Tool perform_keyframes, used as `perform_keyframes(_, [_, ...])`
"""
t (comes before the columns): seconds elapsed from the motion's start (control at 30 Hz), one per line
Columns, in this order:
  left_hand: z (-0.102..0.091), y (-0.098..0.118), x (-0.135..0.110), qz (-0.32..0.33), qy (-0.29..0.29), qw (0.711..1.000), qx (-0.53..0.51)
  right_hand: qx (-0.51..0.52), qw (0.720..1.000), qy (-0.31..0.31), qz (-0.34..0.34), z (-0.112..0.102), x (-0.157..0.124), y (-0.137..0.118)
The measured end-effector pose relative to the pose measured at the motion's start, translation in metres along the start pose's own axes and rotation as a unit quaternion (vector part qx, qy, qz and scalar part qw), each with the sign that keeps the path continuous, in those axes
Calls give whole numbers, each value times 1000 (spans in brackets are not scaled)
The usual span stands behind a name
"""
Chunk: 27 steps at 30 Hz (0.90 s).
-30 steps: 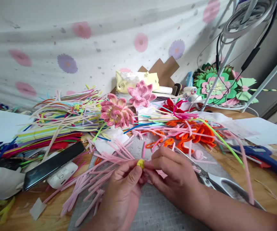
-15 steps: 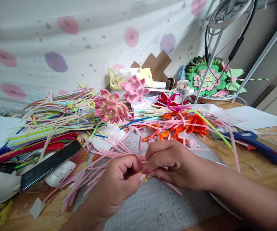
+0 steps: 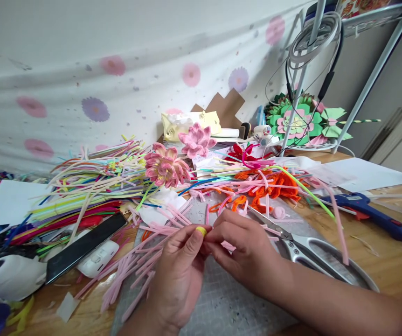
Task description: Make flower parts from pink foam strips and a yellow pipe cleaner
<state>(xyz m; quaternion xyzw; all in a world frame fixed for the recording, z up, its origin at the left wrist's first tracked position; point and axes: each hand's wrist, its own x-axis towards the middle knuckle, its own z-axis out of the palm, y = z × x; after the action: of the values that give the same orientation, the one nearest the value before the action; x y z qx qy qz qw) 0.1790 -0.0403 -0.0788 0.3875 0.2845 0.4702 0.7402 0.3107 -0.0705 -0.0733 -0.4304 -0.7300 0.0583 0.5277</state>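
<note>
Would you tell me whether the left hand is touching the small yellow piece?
Touching. The head view shows the left hand pinching the small yellow piece at its fingertips, with no gap.

Small yellow piece (image 3: 201, 230), mostly hidden between pinching fingertips (image 3: 196, 240)

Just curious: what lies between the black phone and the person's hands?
Cut pink pipe cleaners, scattered from the phone to the left hand, in the head view.
</note>
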Motion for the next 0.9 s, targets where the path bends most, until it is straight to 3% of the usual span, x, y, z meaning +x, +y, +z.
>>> perform_keyframes(0.17, [-11, 4, 2, 80, -15, 981, 175, -10, 997, -66, -36, -14, 7, 4])
perform_keyframes(0.3, [-12, 19, 2, 85, -84, 919, 377, 23, 984, -164, -63, -33, 14, 10])
perform_keyframes(0.37, [-9, 26, 2, 56, -130, 895, 423, 55, 974, -208, -68, -38, 15, 12])
perform_keyframes(0.47, [-6, 26, 3, -11, -158, 922, 352, 94, 968, -218, -80, -41, 14, 13])
perform_keyframes(0.57, [-5, 17, 2, -53, -113, 972, 201, 81, 979, -167, -83, -39, 12, 13])
perform_keyframes(0.63, [-4, 10, 0, -49, -82, 989, 114, 59, 988, -122, -79, -35, 10, 14])
perform_keyframes(0.77, [-2, 1, -4, -19, -62, 997, 35, -23, 996, -49, -72, -22, 3, 13])
perform_keyframes(0.9, [-5, 0, -3, 7, -51, 996, 79, -105, 991, -19, -78, -12, -1, 8])
